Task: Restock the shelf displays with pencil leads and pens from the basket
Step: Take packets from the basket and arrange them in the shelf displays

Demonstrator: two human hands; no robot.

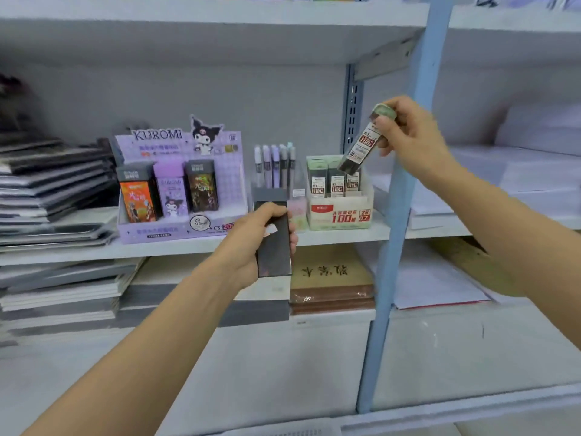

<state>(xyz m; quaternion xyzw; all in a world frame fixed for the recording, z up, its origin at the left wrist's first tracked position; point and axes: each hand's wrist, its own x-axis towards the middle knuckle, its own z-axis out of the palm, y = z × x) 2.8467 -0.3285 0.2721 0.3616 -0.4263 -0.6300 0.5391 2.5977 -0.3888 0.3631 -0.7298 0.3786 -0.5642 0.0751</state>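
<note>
My right hand [412,136] pinches a slim pencil-lead case [361,146] with a green cap and red label, tilted, its lower end just above the green-and-white lead display box [339,212] on the middle shelf. That box holds several upright lead cases. In front of the shelf edge, my left hand [251,243] grips a dark flat rectangular box [274,243], held upright. A clear holder [276,184] with several pens stands between the lead box and the purple Kuromi display [179,187], which holds three lead boxes.
A blue shelf upright [396,215] runs down just right of the lead box. Stacks of notebooks [53,190] fill the left of the shelf; paper stacks [518,184] lie at the right. A brown wrapped pack [330,278] sits on the shelf below. A white basket rim [283,431] shows at the bottom.
</note>
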